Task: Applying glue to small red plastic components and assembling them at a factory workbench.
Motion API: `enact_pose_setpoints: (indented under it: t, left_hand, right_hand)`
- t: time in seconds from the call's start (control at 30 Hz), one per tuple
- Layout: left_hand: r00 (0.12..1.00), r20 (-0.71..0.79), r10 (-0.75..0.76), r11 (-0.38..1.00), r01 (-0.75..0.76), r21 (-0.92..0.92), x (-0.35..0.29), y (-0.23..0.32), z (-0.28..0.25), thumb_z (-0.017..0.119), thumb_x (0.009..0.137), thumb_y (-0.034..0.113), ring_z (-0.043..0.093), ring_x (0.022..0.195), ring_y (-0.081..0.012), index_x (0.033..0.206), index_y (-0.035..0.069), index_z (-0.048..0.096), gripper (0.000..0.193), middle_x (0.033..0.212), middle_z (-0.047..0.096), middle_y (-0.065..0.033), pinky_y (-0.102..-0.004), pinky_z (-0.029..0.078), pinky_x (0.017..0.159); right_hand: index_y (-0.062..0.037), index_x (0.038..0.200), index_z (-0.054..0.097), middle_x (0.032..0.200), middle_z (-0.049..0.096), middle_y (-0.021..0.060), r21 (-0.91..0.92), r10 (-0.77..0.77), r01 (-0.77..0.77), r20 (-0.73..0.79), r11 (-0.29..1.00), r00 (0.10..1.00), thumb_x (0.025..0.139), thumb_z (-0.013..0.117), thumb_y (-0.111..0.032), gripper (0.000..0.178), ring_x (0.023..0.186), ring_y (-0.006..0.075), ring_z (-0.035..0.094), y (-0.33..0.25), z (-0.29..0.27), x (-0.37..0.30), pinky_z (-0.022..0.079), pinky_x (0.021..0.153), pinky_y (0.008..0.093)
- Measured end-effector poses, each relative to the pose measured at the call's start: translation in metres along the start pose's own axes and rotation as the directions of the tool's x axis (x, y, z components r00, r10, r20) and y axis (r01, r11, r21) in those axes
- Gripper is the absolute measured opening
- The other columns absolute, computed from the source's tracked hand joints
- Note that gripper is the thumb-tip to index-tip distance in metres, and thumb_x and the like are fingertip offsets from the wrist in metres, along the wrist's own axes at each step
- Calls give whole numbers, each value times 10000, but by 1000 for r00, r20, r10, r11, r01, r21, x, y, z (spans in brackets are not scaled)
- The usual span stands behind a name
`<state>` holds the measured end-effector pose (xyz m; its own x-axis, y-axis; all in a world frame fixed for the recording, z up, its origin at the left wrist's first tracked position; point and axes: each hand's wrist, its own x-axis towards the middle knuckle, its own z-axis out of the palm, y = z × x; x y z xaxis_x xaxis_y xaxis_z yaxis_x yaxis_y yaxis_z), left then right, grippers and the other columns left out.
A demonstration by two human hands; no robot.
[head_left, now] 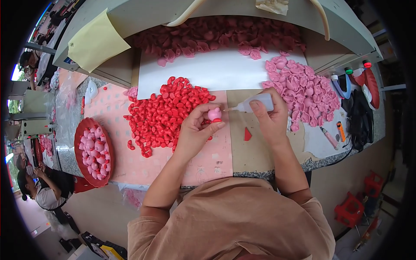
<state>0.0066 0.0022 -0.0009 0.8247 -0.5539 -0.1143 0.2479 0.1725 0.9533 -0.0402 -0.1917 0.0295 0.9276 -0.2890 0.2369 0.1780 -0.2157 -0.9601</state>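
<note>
In the head view, we are pinching a small pink piece (214, 113) with a red base between the fingers of our left hand (196, 130), just above the pink mat (130, 160) and beside the heap of red pieces (167, 113), while our right hand (271, 121) is closing around a small white squeeze bottle (256, 104) whose thin nozzle is almost touching the piece. We are judging that squeezing too hard could be sending liquid onto our fingertips or the brown card (249, 151) below, and a loose pinch could be letting the piece slip.
</note>
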Motion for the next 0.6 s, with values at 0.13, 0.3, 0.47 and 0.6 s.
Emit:
enact_pose_setpoints:
  t: [0.13, 0.3, 0.47, 0.6]
  left_hand:
    - [1000, -5, 1, 1000, -1, 15, 0, 1, 1, 644, 790, -34, 542, 984, -98, 1167, 41, 484, 417, 1096, 545, -21, -237, 488, 825]
    - [1000, -11, -6, 1000, 6, 20, -1, 1, 1, 646, 791, -28, 542, 985, -98, 1169, 38, 482, 416, 1101, 546, -23, -237, 486, 823]
    - [1000, -4, -11, 1000, 11, 12, -1, 0, 0, 646, 790, -30, 541, 986, -96, 1171, 37, 482, 421, 1095, 548, -22, -239, 483, 827]
    - [1000, -13, -18, 1000, 18, 8, -1, 1, 1, 646, 790, -30, 541, 986, -98, 1172, 36, 482, 421, 1097, 548, -23, -242, 481, 833]
  right_hand:
    - [-39, 834, 484, 737, 474, -19, -22, 2, -1, 18, 1000, 1000, 846, 629, -159, 188, 657, 34, 415, -2, -1, 0, 354, 568, 187]
    - [-33, 817, 487, 718, 470, -17, -74, -11, 13, 25, 997, 1000, 831, 643, -151, 197, 640, 35, 409, -3, 0, 1, 348, 560, 188]
    - [-31, 813, 489, 715, 471, -15, -79, 2, 0, 31, 997, 1000, 829, 643, -146, 193, 640, 38, 412, -2, 0, 1, 350, 562, 189]
    - [-31, 817, 492, 720, 477, -13, -76, -8, 10, 38, 997, 999, 830, 643, -145, 190, 645, 39, 415, 0, 0, 0, 354, 566, 190]
